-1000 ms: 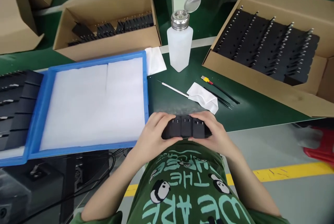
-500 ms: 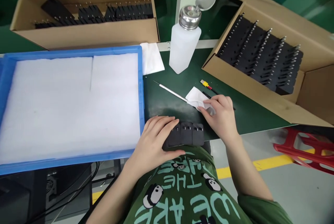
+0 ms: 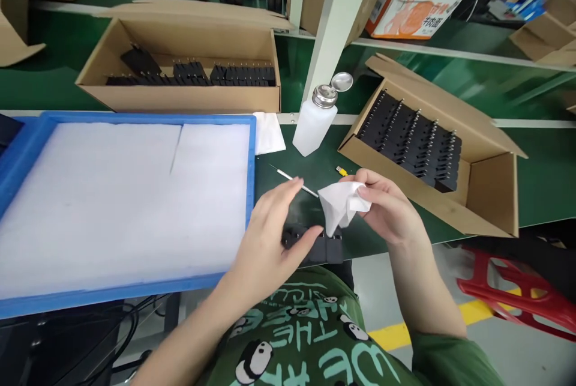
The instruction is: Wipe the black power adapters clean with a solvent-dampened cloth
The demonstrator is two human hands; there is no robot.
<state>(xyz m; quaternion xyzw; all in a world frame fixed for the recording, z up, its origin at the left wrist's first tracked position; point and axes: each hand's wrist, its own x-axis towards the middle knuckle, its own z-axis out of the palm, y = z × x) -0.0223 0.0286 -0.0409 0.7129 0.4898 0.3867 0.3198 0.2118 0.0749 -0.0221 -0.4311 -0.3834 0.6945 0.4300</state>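
Observation:
A crumpled white wipe [image 3: 341, 201] hangs from my right hand [image 3: 387, 207], pinched between thumb and fingers above the table. My left hand [image 3: 269, 233] is open, its thumb and fingers spread, just left of the wipe. Below the wipe, a short row of black plug adapters [image 3: 326, 249] with metal prongs up lies at the table's front edge, partly hidden by my left hand. Behind the hands rest a thin white pen-like tool [image 3: 288, 176] with a needle tip and a yellow USB plug [image 3: 341, 171].
A blue tray [image 3: 250, 194] lined with white foam lies at left. A white pump bottle [image 3: 315, 128], lid up, stands behind the hands beside a folded white cloth [image 3: 269, 134]. Cardboard boxes of black adapters sit at back left [image 3: 193, 99] and right [image 3: 405, 188]. A red stool [image 3: 513, 290] is at right.
My right hand has lifted the white wipe off the table. My left hand has risen from the adapters and opened wider. The view has tilted up, showing more of the back.

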